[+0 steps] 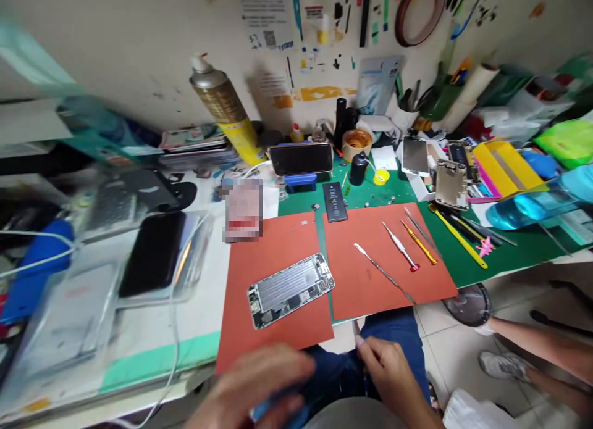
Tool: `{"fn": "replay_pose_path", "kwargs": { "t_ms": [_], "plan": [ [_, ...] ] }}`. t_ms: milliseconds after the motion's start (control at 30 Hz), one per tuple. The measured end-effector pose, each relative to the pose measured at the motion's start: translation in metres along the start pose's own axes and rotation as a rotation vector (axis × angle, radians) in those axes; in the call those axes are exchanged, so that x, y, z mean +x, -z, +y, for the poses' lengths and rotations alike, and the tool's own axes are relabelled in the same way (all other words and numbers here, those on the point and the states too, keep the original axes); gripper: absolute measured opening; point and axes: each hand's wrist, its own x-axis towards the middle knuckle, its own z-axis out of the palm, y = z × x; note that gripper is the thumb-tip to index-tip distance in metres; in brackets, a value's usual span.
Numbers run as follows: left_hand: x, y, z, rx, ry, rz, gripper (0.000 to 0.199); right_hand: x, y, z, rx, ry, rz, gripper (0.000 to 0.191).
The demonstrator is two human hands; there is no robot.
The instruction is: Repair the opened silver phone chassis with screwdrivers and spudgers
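Observation:
My left hand (259, 386) is blurred, below the front edge of the mat, with its fingers apart and nothing plainly held. Over my lap, my right hand (386, 367) is closed; a thin greyish tip pokes out above its fingers, too small to name. An opened phone (290, 290) lies tilted on the left orange mat (269, 247), its metal inside and circuit board facing up. On the right orange mat (343, 293) rest a thin metal pry tool (382, 271), a screwdriver with a red end (401, 247), a gold screwdriver (418, 236) and tweezers (419, 226).
Behind the mats are a black battery (335, 202), a propped phone (301, 159) and a tall spray can (227, 108). A black phone (152, 253) sits left, beside a white cable (173, 330). At right are a yellow brush (458, 236), a bottle (532, 204) and another person's leg (537, 339).

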Motion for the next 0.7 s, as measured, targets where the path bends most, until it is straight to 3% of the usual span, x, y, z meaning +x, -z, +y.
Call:
{"fn": "replay_pose_path", "kwargs": {
  "t_ms": [33, 100, 233, 333, 533, 633, 700],
  "plan": [
    [0.004, 0.004, -0.006, 0.118, 0.025, 0.132, 0.048, -0.006, 0.001, -0.014, 0.039, 0.042, -0.038, 0.063],
    [0.015, 0.006, -0.021, 0.321, 0.047, 0.248, 0.064, -0.013, 0.008, -0.040, 0.166, 0.134, -0.140, 0.060],
    [0.033, 0.000, -0.048, 0.471, 0.065, 0.235, 0.079, -0.012, 0.023, -0.078, 0.401, 0.180, -0.243, 0.054],
    [0.036, 0.000, -0.054, 0.464, 0.071, 0.232, 0.074, -0.006, 0.023, -0.094, 0.616, 0.070, -0.278, 0.054],
    [0.040, -0.003, -0.038, 0.406, 0.063, 0.323, 0.072, 0.011, 0.016, -0.128, 0.962, -0.116, -0.220, 0.070],
    [0.038, -0.020, -0.019, 0.395, 0.100, 0.420, 0.073, 0.018, 0.019, -0.141, 1.059, -0.113, -0.160, 0.079],
    [0.033, -0.035, -0.005, 0.396, 0.134, 0.479, 0.073, 0.020, 0.022, -0.142, 1.048, -0.077, -0.125, 0.071]
  ]
}}
